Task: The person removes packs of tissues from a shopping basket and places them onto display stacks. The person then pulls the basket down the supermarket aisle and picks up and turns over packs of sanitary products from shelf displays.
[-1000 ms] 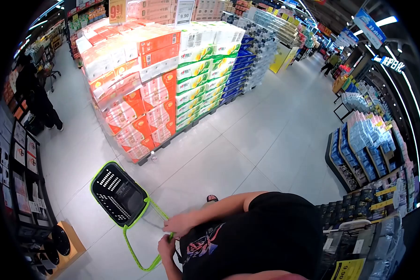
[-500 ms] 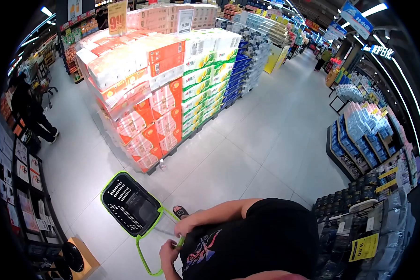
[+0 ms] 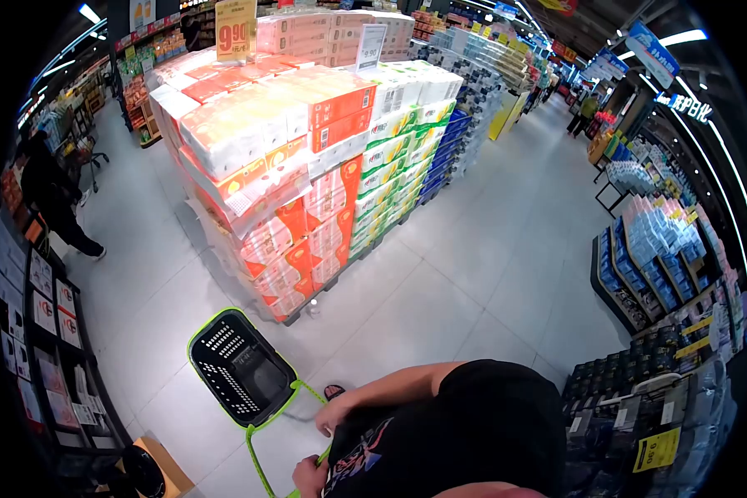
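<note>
Holding green handle [image 3: 256, 458] in my left hand [image 3: 310, 476]; can't tell if right hand [image 3: 332, 417] grips; slotted basket [image 3: 242, 368] faces up, long axis 11-to-5, handle toward 5 o'clock.

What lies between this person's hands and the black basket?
The bright green handle: in the head view, it runs from the black basket toward the left hand and right hand, with pale floor visible beneath.

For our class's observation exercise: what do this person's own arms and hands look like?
The right hand and left hand look ungloved. A short black sleeve leaves the right forearm bare; the left sleeve cannot be made out.
</note>
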`<action>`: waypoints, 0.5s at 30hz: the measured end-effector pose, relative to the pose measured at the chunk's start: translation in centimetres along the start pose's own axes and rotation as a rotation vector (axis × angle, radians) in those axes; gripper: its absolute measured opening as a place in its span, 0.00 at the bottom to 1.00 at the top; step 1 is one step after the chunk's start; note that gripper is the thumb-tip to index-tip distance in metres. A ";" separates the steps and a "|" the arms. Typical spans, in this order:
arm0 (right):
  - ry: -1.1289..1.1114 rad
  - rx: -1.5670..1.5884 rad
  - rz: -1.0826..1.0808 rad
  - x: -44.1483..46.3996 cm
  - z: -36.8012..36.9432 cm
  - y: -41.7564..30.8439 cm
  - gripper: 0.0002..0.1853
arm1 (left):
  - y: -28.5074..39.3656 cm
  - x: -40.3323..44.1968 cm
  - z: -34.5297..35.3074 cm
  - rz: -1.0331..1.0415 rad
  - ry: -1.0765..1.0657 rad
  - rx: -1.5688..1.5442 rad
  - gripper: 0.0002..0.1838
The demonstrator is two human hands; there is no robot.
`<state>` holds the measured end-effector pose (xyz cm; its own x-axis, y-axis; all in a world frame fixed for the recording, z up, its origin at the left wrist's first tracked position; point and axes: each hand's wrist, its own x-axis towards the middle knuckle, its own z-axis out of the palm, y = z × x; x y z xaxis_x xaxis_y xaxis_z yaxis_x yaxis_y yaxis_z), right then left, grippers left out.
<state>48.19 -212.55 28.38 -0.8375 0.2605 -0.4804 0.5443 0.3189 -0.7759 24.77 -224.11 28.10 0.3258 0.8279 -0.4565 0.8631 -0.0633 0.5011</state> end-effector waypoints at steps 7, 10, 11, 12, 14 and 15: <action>0.156 -0.091 -0.015 2.4 -4.6 0.1 0.15 | 2.5 5.4 -9.3 0.002 0.053 0.021 0.29; 0.342 -0.233 0.144 3.3 -6.1 -1.6 0.11 | 1.8 8.7 -12.2 0.065 0.056 0.035 0.29; 0.388 -0.273 0.279 3.7 -6.9 -1.9 0.09 | 1.3 9.3 -13.5 0.075 0.045 0.046 0.29; 0.430 -0.304 0.413 4.4 -6.9 -2.6 0.08 | 0.6 9.4 -15.0 0.156 0.014 0.005 0.29; 0.477 -0.305 0.485 4.9 -7.3 -3.7 0.07 | -1.7 9.3 -17.1 0.247 -0.010 -0.042 0.29; 0.517 -0.313 0.546 5.5 -7.3 -4.3 0.07 | -3.2 9.1 -18.2 0.295 -0.037 -0.012 0.30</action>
<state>41.60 -205.82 32.11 -0.3635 0.8161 -0.4492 0.9218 0.2453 -0.3003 17.89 -206.25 35.75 0.5756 0.7541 -0.3164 0.7247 -0.2911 0.6246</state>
